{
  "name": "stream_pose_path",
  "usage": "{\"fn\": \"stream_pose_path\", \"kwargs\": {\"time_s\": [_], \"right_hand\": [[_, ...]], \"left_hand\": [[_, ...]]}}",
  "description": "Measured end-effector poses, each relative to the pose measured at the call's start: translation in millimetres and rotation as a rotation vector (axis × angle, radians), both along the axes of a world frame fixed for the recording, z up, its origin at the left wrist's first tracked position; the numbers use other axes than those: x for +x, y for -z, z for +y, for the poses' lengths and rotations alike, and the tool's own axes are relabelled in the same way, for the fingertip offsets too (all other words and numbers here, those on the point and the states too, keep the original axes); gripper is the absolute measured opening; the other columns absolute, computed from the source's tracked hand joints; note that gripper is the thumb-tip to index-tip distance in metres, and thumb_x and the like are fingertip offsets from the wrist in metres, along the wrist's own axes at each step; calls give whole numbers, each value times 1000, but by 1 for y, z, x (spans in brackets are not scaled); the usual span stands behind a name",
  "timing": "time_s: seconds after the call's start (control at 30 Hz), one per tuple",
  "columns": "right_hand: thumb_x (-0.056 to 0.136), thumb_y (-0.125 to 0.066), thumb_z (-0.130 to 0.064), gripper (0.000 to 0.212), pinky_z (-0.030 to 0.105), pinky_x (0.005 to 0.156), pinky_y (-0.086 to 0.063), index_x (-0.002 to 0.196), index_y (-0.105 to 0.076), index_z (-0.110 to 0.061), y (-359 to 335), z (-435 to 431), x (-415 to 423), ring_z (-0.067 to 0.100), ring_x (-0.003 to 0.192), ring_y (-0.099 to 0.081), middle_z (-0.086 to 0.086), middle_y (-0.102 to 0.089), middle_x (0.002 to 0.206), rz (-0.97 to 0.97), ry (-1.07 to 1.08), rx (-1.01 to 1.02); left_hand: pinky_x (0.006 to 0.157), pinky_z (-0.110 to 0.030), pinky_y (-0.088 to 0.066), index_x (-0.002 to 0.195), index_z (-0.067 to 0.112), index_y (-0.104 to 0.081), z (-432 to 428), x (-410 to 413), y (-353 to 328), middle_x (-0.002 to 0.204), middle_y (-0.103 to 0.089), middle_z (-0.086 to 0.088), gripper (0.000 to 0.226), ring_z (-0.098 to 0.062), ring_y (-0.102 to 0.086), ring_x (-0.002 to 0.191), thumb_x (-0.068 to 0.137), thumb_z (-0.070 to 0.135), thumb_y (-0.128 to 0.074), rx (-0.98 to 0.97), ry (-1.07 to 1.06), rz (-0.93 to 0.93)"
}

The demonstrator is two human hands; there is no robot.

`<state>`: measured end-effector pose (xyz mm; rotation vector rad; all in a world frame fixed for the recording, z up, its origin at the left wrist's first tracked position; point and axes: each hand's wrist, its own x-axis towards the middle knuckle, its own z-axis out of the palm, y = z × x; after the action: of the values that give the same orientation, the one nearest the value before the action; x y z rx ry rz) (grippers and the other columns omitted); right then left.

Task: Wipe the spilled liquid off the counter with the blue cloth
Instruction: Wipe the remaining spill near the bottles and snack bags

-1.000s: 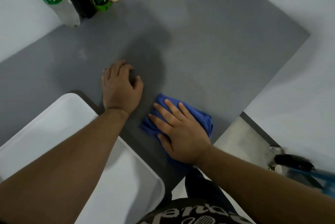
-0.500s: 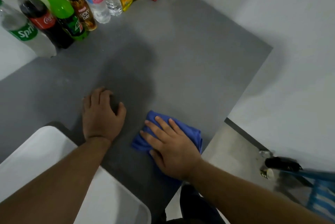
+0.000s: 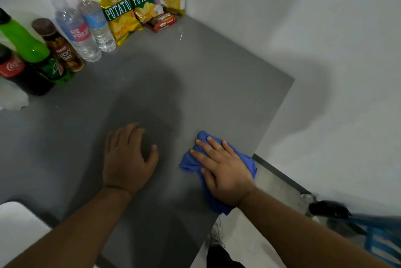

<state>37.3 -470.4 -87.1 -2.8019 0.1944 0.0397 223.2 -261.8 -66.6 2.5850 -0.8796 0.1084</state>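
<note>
The blue cloth [image 3: 188,162] lies bunched on the grey counter [image 3: 217,94] near its right front edge. My right hand [image 3: 223,170] presses flat on top of it with straight fingers, covering most of it. To the left, my left hand [image 3: 128,159] rests on the bare counter with its fingers bent down onto the surface, holding nothing. I can make out no clear puddle on the counter; a dark shadow falls over the middle.
Several drink bottles [image 3: 65,50] stand along the back left wall. Snack bags [image 3: 141,5] and a chocolate bar [image 3: 162,22] fill the back corner. A white tray [image 3: 17,224] sits at the front left. White walls bound the counter; a blue-handled tool [image 3: 347,215] lies on the floor at right.
The view has tilted up, bringing the snack bags into sight. My right hand has slid the cloth to the right, away from my left hand, which has stayed on the counter.
</note>
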Motion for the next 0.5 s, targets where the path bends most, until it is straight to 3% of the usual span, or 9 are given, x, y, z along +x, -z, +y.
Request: {"fn": "stream_pose_path", "kwargs": {"time_s": [0.23,0.5], "right_hand": [[107,-35,-40,54,47,131,-9,160,-36,-36,4,-64,18,14,161,-9,-8,-28,171,-20,108,1],[106,-25,-44,57,45,131,-9,159,-40,-33,-1,-147,42,18,160,-17,-7,-31,170,-30,215,14]], "left_hand": [[109,-56,-43,111,10,-64,-104,1,0,128,-63,-12,38,-37,-58,119,84,37,-59,-102,83,80],[110,-58,-42,115,8,-64,-145,12,10,131,-62,-13,44,-39,-56,122,85,39,-58,-43,50,94]]}}
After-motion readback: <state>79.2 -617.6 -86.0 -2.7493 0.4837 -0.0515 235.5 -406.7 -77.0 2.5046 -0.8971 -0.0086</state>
